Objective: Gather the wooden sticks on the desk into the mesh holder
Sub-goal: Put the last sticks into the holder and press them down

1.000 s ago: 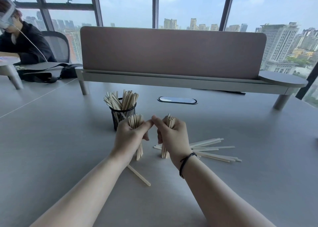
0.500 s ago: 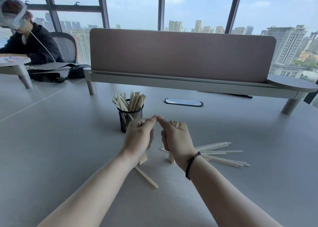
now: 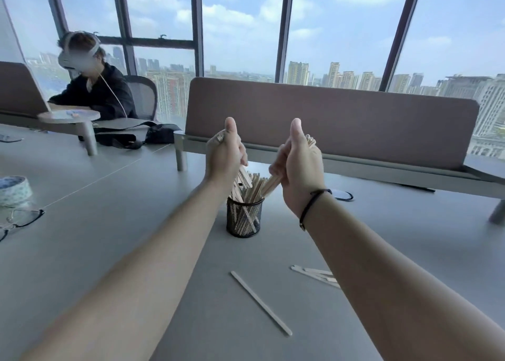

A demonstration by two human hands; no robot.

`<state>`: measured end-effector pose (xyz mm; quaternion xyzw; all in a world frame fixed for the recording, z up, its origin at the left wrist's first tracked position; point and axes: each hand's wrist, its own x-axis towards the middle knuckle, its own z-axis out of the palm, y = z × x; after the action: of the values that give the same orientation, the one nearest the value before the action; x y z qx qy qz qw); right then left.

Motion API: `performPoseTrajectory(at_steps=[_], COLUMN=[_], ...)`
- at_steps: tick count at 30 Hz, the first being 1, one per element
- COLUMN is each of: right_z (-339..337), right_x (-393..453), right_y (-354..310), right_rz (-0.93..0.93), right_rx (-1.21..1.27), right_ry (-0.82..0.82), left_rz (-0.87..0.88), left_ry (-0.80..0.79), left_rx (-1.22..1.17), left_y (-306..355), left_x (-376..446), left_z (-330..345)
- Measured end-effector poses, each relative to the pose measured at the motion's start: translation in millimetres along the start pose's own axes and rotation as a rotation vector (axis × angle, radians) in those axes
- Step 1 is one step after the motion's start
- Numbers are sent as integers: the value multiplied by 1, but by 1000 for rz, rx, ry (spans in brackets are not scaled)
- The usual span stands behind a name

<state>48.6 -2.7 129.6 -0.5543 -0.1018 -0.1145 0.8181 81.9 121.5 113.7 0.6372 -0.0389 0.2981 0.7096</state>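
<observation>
A black mesh holder [image 3: 244,218] stands on the grey desk [image 3: 109,237], filled with several pale wooden sticks [image 3: 252,187]. Above its left rim, my left hand [image 3: 225,155] grips a bundle of sticks with the thumb up. My right hand [image 3: 299,161] grips a second bundle above the right rim. Both bundles slant down, their lower ends at the holder's mouth. One loose stick [image 3: 261,303] lies on the desk in front of the holder. A small heap of sticks [image 3: 317,276] lies to the right, partly hidden by my right forearm.
A brown divider panel [image 3: 328,120] on a raised shelf runs behind the holder. A person with a headset [image 3: 90,87] sits at the far left. A tape roll [image 3: 13,189] and glasses [image 3: 19,220] lie at the left edge. A black bag [image 3: 153,136] rests behind.
Both hands lifted their stick bundles off the desk and carried them up over the mesh holder. The camera tilted upward, so the loose sticks sit lower in view.
</observation>
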Motion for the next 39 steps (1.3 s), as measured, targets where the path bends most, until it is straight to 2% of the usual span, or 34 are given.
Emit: performPoseTrajectory(at_steps=[3, 6, 10, 14, 19, 22, 24, 26, 28, 30, 32, 35, 36, 39], right_z=[10, 9, 11, 24, 33, 31, 29, 26, 22, 15, 10, 4, 4, 6], right_x=[11, 18, 24, 33, 40, 38, 35, 31, 33, 38, 43, 43, 41, 37], right_y=[8, 28, 45, 49, 63, 73, 79, 79, 78, 77, 78, 81, 80, 78], right_rz=[-7, 40, 79, 48, 27, 18, -132, -266, -357, -446, -395, -147, -122, -216], right_rx=[-55, -108, -124, -140, -386, -794, -981, -992, -982, -1083, -1232, -1319, -1308, -1221], right_ry=[31, 84, 123, 141, 98, -1, 22, 76, 62, 11, -97, -297, -303, -233], left_rz=[17, 20, 144, 225, 37, -84, -143, -156, -126, -92, -89, -57, -41, -11], left_ry=[-80, -69, -29, -17, -335, -452, -456, -426, -395, -321, -273, -270, -284, -339], left_rx=[289, 557, 623, 837, 975, 873, 646, 469, 442, 400, 325, 353, 351, 299], left_y=[-25, -40, -32, -31, -38, -44, -49, -52, -53, -56, -56, -59, -58, -57], left_x=[6, 3, 4, 15, 18, 15, 13, 10, 6, 0, -5, -10, -12, -15], left_z=[-1, -1, -6, -18, -28, -31, -33, -36, -37, -36, -34, -29, -27, -26])
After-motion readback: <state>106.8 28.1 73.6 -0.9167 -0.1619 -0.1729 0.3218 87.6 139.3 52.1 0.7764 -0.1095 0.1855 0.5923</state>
